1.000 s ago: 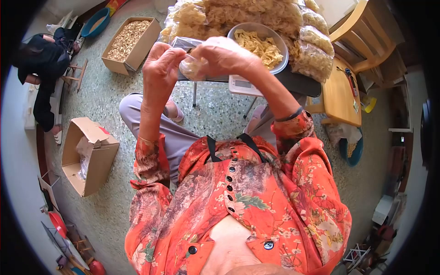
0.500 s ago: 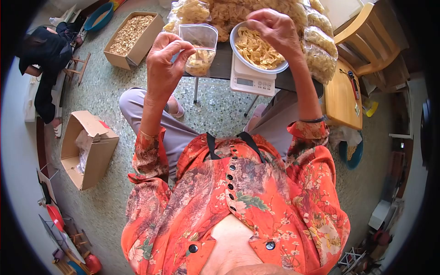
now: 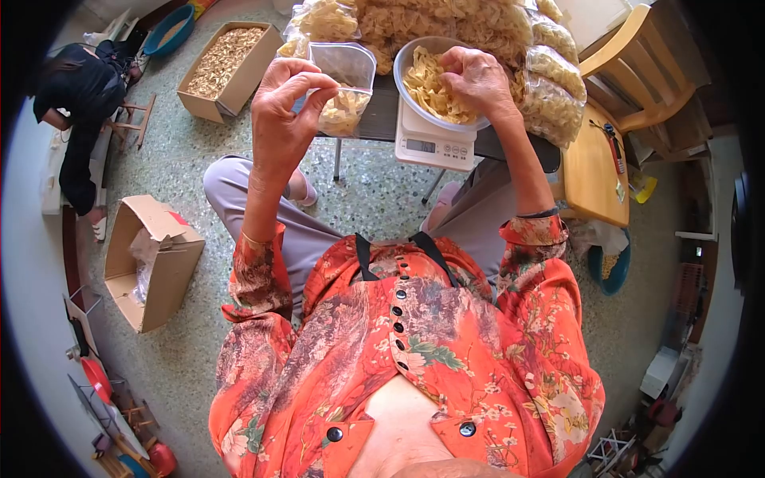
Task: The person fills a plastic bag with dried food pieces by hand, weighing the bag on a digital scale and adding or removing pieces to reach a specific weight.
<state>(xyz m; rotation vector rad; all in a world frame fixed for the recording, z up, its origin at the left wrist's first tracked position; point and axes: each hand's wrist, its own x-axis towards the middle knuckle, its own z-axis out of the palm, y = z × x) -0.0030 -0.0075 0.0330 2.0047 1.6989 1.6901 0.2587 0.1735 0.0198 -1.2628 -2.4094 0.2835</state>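
Note:
My left hand (image 3: 288, 99) pinches the edge of a clear plastic bag (image 3: 366, 65), which stands with its mouth open. Pale yellow dried slices (image 3: 344, 110) fill the lower part of the bag. Over to the right, a white bowl (image 3: 403, 89) of similar slices rests on a white kitchen scale (image 3: 410, 159) with a lit display, its digits too small to read surely. My right hand (image 3: 480, 84) reaches into the bowl with bent fingers closed on the slices; the fingertips are partly hidden.
Filled clear bags (image 3: 550, 76) are piled at the back and right of the dark table (image 3: 381, 119). A wooden chair (image 3: 602, 171) holds tools. Cardboard boxes (image 3: 177, 271) stand on the floor at left, where another person (image 3: 80, 88) bends over.
My right hand has come down from above the bowl into the slices. The bowl looks slightly tilted and shifted left, and the display is now lit. My left hand keeps holding the bag.

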